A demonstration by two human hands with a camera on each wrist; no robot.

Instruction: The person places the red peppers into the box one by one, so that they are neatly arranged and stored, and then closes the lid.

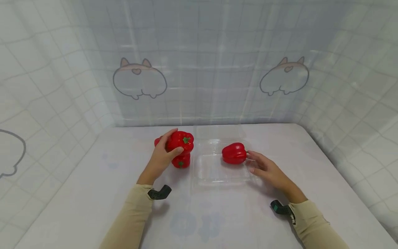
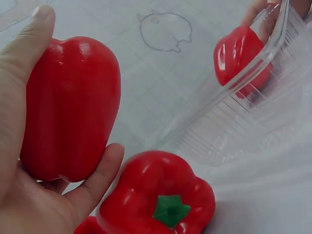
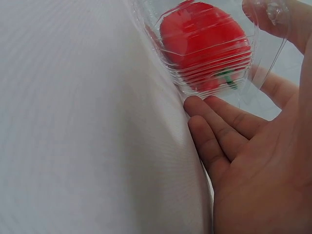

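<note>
The left hand (image 1: 160, 154) grasped a red pepper (image 2: 78, 107); the right hand (image 1: 269, 172), unclenched, touched the box (image 1: 207, 168) at its right edge.

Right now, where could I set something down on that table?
Bare table lies between the forearms, in front of the clear container, and outside each forearm. Crowded: left of the container, where the left hand holds one red pepper beside others, and by the right hand.
</note>
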